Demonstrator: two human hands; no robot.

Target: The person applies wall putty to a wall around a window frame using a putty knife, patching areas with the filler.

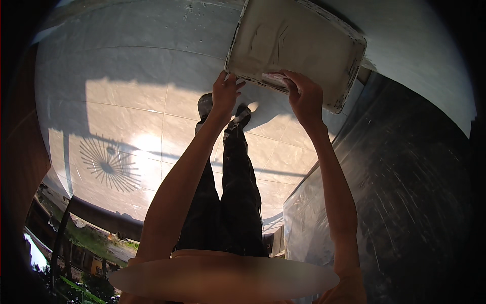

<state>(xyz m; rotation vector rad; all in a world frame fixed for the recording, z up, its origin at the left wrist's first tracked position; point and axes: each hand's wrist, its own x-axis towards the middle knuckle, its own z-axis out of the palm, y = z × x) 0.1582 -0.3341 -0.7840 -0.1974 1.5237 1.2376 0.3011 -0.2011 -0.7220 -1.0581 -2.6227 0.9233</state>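
A beige rectangular panel (304, 48) with a raised rim and dark, chipped edges is tilted at the upper right. At its near left corner is my left hand (224, 93), closed on the edge with fingers and thumb partly apart. My right hand (306, 96) presses a crumpled, pale pinkish cloth-like wad (276, 77) against the panel's near rim. The fingers bend over this wad and hide part of it. Thin dark lines and creases mark the panel's face.
Sunlit pale floor tiles (126, 109) spread to the left, crossed by shadows. My legs (235, 182) and dark shoes (205, 105) are below the panel. A dark, scratched glossy surface (395, 192) rises close on the right. Plants (83, 286) show at the lower left.
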